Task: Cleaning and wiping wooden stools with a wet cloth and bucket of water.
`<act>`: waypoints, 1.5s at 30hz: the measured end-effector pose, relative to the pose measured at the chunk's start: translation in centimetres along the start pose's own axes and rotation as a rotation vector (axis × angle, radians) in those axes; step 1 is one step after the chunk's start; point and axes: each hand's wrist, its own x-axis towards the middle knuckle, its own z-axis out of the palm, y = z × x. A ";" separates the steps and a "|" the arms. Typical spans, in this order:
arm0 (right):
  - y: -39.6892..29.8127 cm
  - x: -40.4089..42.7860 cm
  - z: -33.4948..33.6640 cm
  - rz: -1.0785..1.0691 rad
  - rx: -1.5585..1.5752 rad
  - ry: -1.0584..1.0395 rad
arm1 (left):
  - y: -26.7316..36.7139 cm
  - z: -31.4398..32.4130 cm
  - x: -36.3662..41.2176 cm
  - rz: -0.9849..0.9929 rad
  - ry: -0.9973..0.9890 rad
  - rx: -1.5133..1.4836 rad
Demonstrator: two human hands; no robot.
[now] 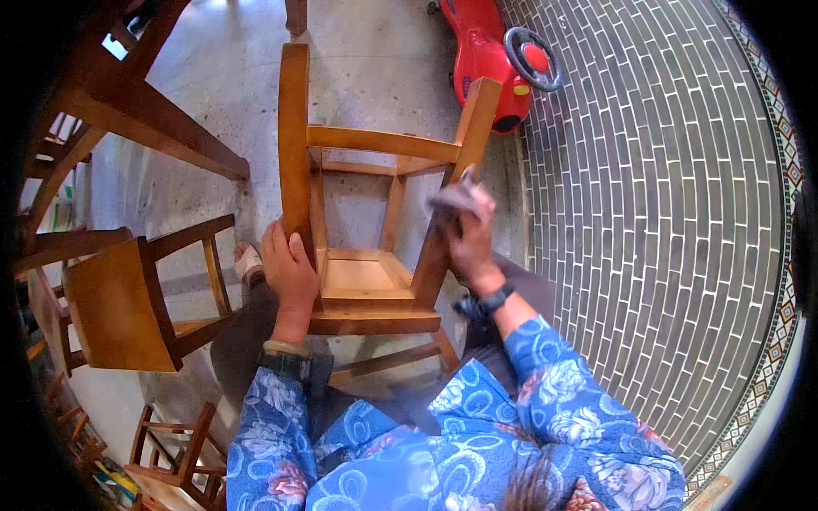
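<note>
A wooden stool or chair frame (383, 142) lies tipped in front of me, two of its legs or posts pointing away from me. My left hand (287, 268) rests against its left post, fingers along the wood and thumb raised. On the right post, my right hand (470, 233) presses a grey-brown cloth (457, 197) to the wood; this hand is slightly blurred. Through the frame, a lighter wooden panel (358, 274) shows between the rails. What lies under my right palm is hidden.
A grey brick-patterned wall (601, 191) stands at the right. Near it, beyond the frame, is a red ride-on toy car (489, 64) with a steering wheel. At the left are a wooden stool (121, 306) and a large dark wooden table (160, 121). More wooden stools (172, 447) stand at the lower left.
</note>
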 end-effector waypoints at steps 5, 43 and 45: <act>8.2 12.8 -0.7 0.550 0.564 0.444 | 1.1 -0.8 0.5 -0.058 -0.092 -0.065; 12.4 22.0 -4.9 -0.311 -0.563 -0.575 | 1.7 1.2 6.1 -0.630 -0.484 -0.926; 15.4 23.3 -5.4 -0.142 -0.525 -0.503 | 1.6 1.6 6.0 -0.608 -0.472 -0.947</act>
